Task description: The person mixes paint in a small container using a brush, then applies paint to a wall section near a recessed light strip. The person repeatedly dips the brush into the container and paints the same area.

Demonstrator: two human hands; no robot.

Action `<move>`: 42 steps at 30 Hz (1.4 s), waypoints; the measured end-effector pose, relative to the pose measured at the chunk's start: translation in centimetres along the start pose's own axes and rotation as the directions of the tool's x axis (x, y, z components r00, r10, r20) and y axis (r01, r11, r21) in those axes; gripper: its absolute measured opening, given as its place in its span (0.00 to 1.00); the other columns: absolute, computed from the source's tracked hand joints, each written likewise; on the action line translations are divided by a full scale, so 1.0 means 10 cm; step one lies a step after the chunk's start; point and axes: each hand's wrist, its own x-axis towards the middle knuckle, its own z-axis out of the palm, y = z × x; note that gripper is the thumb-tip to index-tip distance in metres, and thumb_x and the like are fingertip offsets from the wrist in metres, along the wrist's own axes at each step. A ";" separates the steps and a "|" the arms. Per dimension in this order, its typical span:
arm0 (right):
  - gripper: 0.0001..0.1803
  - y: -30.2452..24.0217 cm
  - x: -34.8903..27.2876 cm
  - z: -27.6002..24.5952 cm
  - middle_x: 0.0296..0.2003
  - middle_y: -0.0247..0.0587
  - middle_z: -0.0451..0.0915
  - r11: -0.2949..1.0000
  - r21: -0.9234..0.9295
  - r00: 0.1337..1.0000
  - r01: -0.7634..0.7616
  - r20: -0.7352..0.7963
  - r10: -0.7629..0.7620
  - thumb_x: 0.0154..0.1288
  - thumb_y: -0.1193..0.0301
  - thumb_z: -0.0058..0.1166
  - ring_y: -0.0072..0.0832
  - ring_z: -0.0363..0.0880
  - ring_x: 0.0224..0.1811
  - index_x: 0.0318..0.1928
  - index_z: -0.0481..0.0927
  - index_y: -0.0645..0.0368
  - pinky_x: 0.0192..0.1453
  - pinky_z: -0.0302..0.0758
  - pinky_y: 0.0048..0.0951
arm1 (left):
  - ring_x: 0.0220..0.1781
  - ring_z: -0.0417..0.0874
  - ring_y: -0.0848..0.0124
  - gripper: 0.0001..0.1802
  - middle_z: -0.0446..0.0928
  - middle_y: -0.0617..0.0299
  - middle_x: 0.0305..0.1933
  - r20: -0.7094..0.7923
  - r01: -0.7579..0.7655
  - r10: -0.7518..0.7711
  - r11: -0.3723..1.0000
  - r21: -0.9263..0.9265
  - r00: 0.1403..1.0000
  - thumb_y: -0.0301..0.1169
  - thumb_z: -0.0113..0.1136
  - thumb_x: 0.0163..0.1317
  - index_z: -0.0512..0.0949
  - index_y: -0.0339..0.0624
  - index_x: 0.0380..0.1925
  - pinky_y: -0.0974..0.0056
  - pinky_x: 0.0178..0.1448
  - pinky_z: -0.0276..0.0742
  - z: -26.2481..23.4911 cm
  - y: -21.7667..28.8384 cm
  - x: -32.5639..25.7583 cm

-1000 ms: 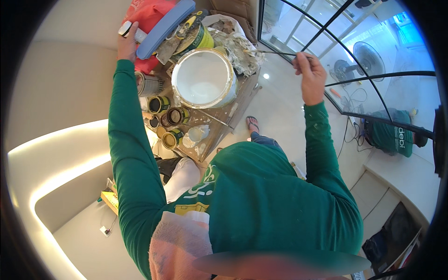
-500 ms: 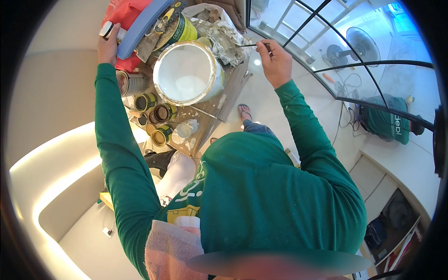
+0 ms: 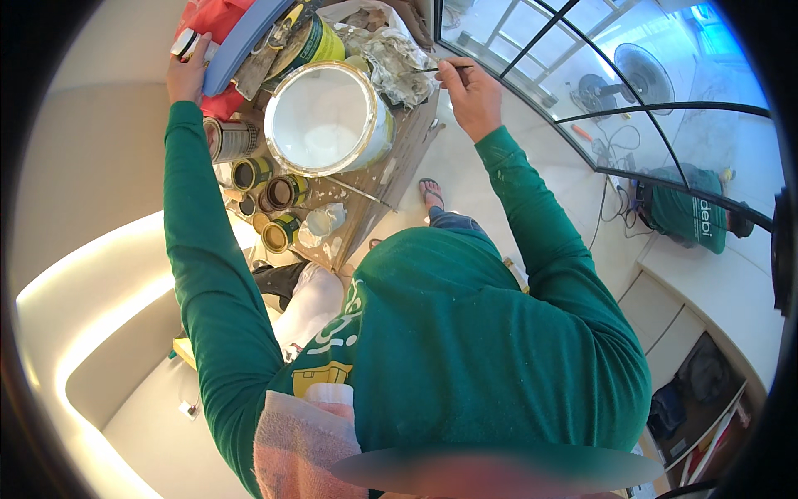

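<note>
Bucket: the white, open-topped bucket [image 3: 384,135] is the landmark for what follows.
Bottle: the white-capped bottle [image 3: 187,43] is beyond the bucket and to its left, beside the blue board [image 3: 243,43] and red bag [image 3: 223,103].
Left hand: the hand [image 3: 186,80] is closed around the bottle, cap showing above the fingers; how firmly, I cannot tell.
Bottle handling: probably light, rigid and a little slick; best held around the middle of its body, clear of the cap.
Rod: the thin dark rod [image 3: 427,70] is right of the bucket, pointing left towards crumpled sheeting [image 3: 401,68]; whether its tip touches that, I cannot tell.
Right hand: the hand [image 3: 475,101] pinches the rod between thumb and forefinger, no gap showing between them.
Rod handling: likely very light, fairly stiff, easily rolled; a fingertip pinch on the shaft suits it.
Cans: small open cans [image 3: 288,191] stand on the bucket's near left.
</note>
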 end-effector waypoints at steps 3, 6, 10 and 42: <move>0.15 0.03 0.05 -0.01 0.35 0.39 0.92 0.988 -0.145 0.997 -0.053 0.042 0.060 0.79 0.63 0.62 0.23 0.89 0.36 0.52 0.87 0.63 0.43 0.82 0.27 | 0.60 0.86 0.63 0.47 0.84 0.48 0.59 -0.018 0.004 -0.004 1.000 0.017 1.000 0.56 0.81 0.56 0.78 0.29 0.64 0.59 0.66 0.79 -0.04 -0.05 0.02; 0.14 0.01 -0.03 -0.13 0.39 0.44 0.92 0.966 -0.251 0.990 0.070 0.133 -0.038 0.79 0.64 0.61 0.24 0.90 0.37 0.52 0.87 0.62 0.43 0.84 0.29 | 0.63 0.84 0.59 0.51 0.82 0.43 0.63 -0.033 0.000 -0.001 0.999 -0.037 0.999 0.56 0.79 0.57 0.73 0.27 0.68 0.58 0.69 0.78 -0.11 -0.12 0.03; 0.09 -0.05 -0.24 -0.19 0.43 0.48 0.89 0.886 -0.273 0.922 0.374 0.211 -0.324 0.76 0.68 0.61 0.45 0.88 0.42 0.49 0.87 0.58 0.46 0.84 0.41 | 0.68 0.81 0.55 0.54 0.77 0.38 0.68 -0.174 -0.063 0.055 0.997 -0.040 0.983 0.57 0.77 0.61 0.67 0.24 0.72 0.55 0.71 0.76 -0.24 0.07 -0.16; 0.17 0.24 -0.30 -0.35 0.35 0.40 0.93 0.977 -0.211 1.000 0.025 0.013 -0.023 0.81 0.62 0.57 0.24 0.90 0.37 0.48 0.88 0.64 0.44 0.83 0.28 | 0.59 0.83 0.65 0.21 0.82 0.47 0.61 -0.280 -0.240 0.157 0.926 -0.293 0.947 0.21 0.55 0.78 0.71 0.30 0.69 0.59 0.69 0.78 -0.40 0.69 -3.77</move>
